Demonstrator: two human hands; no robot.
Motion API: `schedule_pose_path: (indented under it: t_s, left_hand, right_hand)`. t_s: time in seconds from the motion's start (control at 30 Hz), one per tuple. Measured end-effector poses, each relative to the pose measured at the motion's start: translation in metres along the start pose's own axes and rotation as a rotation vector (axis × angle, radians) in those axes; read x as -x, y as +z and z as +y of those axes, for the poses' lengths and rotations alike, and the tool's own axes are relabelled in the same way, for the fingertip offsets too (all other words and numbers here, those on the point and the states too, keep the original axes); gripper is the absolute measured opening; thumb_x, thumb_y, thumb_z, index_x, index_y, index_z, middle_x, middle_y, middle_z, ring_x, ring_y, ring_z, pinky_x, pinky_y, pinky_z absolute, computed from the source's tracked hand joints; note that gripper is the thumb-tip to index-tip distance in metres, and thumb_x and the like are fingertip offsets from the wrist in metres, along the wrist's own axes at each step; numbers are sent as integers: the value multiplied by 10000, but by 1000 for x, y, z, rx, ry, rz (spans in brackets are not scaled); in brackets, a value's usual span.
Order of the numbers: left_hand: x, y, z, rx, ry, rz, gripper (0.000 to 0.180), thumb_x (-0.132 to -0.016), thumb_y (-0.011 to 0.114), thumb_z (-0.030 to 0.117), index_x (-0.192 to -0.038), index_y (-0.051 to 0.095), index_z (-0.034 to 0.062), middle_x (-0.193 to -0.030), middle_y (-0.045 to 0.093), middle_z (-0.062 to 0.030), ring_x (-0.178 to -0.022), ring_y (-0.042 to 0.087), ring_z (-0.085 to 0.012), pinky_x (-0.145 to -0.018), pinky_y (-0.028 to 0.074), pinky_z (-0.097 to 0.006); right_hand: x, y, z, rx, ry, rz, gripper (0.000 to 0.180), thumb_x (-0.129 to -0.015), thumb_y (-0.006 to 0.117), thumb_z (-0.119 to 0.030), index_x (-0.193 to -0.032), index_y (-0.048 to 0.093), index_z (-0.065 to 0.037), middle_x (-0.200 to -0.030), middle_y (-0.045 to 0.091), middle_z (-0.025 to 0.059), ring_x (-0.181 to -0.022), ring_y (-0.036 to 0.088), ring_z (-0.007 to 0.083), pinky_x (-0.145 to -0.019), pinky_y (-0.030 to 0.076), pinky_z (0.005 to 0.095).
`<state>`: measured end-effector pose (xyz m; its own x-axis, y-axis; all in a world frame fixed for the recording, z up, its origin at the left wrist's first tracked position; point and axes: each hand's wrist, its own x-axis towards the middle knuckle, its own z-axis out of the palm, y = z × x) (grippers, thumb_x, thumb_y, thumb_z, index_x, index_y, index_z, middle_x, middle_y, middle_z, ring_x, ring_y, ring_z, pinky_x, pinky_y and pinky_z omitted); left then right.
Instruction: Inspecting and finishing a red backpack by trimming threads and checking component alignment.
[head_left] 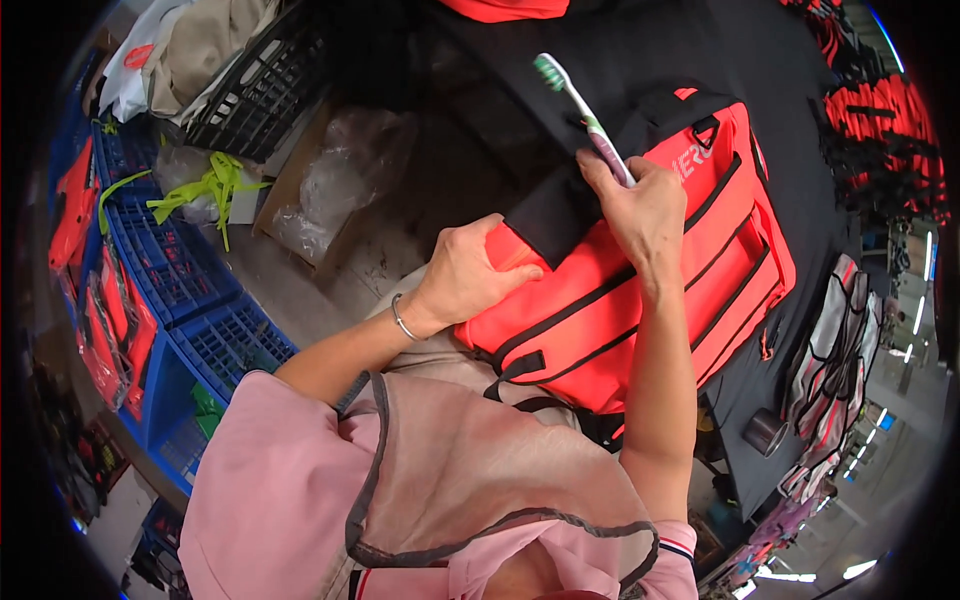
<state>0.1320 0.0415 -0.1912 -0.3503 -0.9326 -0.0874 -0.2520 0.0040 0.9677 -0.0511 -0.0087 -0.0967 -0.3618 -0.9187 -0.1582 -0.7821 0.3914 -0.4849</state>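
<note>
A bright coral-red bag [590,310] with black piping and black straps lies across my lap and the edge of the dark-covered table. My left hand [468,268] is closed on the bag's left edge, thumb on top beside a black panel [548,212]. In my right hand [645,215] is a toothbrush [600,135] with a white and purple handle and green-and-white bristles. The brush head points up and to the left, raised off the bag. The right wrist passes over the bag's front. Fingers beneath the bag edge are hidden.
Black cloth [780,100] covers the table, and a dark cup [765,432] stands near its right edge. Blue plastic crates [170,250] are stacked at left. Above them, a black basket [260,95] holds fabric. Clear plastic wrap [345,170] fills a carton. Red-and-black pieces [885,150] lie at far right.
</note>
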Motion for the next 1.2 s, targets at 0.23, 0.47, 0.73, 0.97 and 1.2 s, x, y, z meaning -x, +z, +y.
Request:
schedule_pose_path:
  t_s: [0.23,0.47,0.73,0.97,1.2]
  left_hand:
    - [8,7,2,-157,228,125,373,-677,855,202,-878,615,0,-778,629,-199,-752,645,-396,-655,525,-432]
    - [12,12,-11,-187,301,170,322,-655,866,158,-809,631,1,-731,606,-161,-655,618,-348,-593,492,-394]
    - [6,4,-1,-118,185,50,332,-663,856,173,-803,616,-9,-719,611,-166,-641,625,-301,-598,493,-361]
    - [2,-9,4,34,-46,-113,348,-673,834,160,-896,655,-38,-787,676,-144,-717,647,-162,-696,523,-303]
    - [5,-12,3,51,-47,-176,454,-669,875,269,-931,657,-31,-851,704,-162,-774,698,-205,-736,545,-316]
  right_hand:
    - [17,8,45,-475,6,-48,313,-813,705,-249,-703,619,31,-584,496,-31,-568,433,56,-518,378,271]
    - [37,18,61,-790,2,-101,191,-865,662,-163,-876,673,27,-702,590,-19,-668,529,43,-620,427,213]
    - [30,19,75,-912,-75,-116,216,-886,631,-169,-946,698,27,-722,590,-25,-635,493,39,-585,385,218]
    - [23,21,72,-958,-27,-144,255,-904,621,-202,-959,697,36,-683,496,-51,-584,400,40,-546,319,209]
    - [26,19,66,-957,-4,-134,238,-923,628,-198,-960,693,28,-689,448,-73,-578,351,20,-530,278,197]
